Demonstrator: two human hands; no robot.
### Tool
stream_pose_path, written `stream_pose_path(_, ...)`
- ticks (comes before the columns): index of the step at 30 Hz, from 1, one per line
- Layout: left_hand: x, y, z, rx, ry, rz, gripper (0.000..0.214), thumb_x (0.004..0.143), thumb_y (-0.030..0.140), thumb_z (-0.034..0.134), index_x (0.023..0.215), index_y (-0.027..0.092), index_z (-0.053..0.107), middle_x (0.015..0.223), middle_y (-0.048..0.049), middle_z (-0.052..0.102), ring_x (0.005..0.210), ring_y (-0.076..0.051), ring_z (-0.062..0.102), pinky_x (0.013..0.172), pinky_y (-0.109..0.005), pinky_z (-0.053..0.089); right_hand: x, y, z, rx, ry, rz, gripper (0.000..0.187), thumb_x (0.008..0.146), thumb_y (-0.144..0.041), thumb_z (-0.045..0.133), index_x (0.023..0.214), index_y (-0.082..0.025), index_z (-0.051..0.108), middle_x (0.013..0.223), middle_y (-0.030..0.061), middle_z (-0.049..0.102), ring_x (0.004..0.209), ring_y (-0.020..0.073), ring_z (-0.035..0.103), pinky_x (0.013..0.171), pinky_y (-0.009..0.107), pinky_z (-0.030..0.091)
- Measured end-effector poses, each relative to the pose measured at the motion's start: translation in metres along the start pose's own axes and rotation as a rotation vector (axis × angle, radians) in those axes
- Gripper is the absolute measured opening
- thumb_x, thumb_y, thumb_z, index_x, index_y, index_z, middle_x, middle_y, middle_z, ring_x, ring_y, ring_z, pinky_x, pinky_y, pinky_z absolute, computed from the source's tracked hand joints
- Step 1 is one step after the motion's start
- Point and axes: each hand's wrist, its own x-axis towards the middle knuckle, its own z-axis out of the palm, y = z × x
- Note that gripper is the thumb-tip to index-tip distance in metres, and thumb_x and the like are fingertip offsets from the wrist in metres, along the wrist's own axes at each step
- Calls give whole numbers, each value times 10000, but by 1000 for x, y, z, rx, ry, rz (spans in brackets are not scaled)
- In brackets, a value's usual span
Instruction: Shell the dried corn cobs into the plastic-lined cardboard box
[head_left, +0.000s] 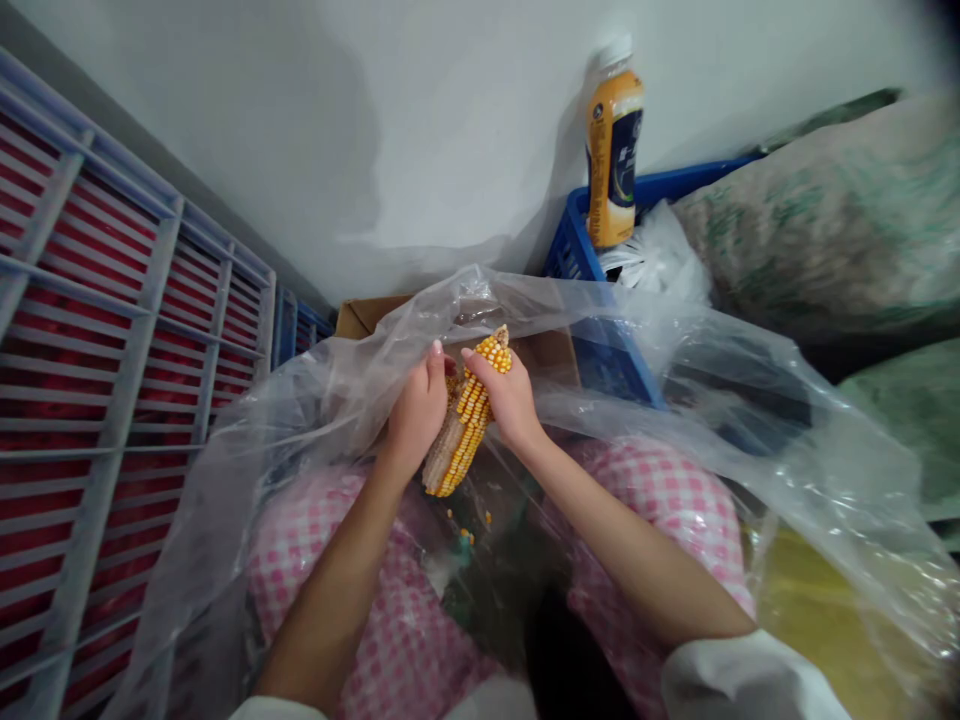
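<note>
A cob of yellow corn [474, 420] slants between my hands over my lap, its stem end at the top. Its left side shows a pale strip without kernels, while yellow rows cover the rest. My right hand [511, 395] is wrapped round the upper part, thumb lying across the kernels. Against the left side is my left hand [420, 405], closed with its thumb raised; its fingertips are partly hidden at the cob. A few loose kernels [466, 536] lie below on the clear plastic sheet [300, 400], which spreads over my knees.
To the left stands a slatted grey crate [169, 250] with red inside. A cardboard box [367, 315] is behind the plastic. At the right, a blue basket [577, 235] holds an orange drink bottle [615, 150] and white plastic bags [664, 255]. Large filled sacks [832, 220] lie beyond.
</note>
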Motion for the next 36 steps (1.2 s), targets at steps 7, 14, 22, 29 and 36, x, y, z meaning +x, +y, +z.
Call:
stream_pose_path(7, -8, 7, 11, 51, -72, -107, 722, 888, 606, 97, 740, 151, 637, 712, -131, 679, 716, -238, 648, 567, -289, 432, -6, -8, 3, -159, -4, -68, 376, 615, -504, 696, 710, -205, 490, 677, -35, 527, 623, 125, 447, 619, 267, 361)
stream_pose_path(14, -12, 5, 17, 140, 25, -42, 683, 910, 555, 104, 634, 168, 595, 673, -147, 677, 691, -241, 653, 525, -278, 383, -12, -9, 2, -198, 33, -90, 339, 641, -478, 678, 689, -204, 484, 646, -45, 498, 600, 117, 423, 604, 263, 343)
stream_pose_path(22, -10, 3, 19, 25, 33, -78, 657, 884, 612, 163, 508, 188, 496, 495, -59, 576, 510, -165, 554, 461, -258, 323, -13, -6, -1, -115, 5, -54, 341, 646, -487, 669, 689, -199, 492, 643, -40, 516, 608, 123, 446, 596, 262, 361)
stream_pose_path(29, 3, 1, 5, -147, 14, -129, 665, 884, 608, 164, 605, 173, 582, 504, -33, 583, 489, -143, 543, 515, -258, 406, -13, -8, 1, 14, -29, -2, 343, 641, -489, 677, 705, -202, 499, 654, -38, 530, 613, 128, 473, 597, 262, 378)
stream_pose_path(36, 9, 1, -1, 7, 165, 22, 553, 911, 549, 220, 831, 178, 622, 597, -25, 624, 570, -154, 589, 611, -273, 443, -9, -11, 2, -76, -13, -16, 391, 648, -553, 661, 696, -201, 498, 669, -26, 537, 634, 133, 476, 607, 264, 366)
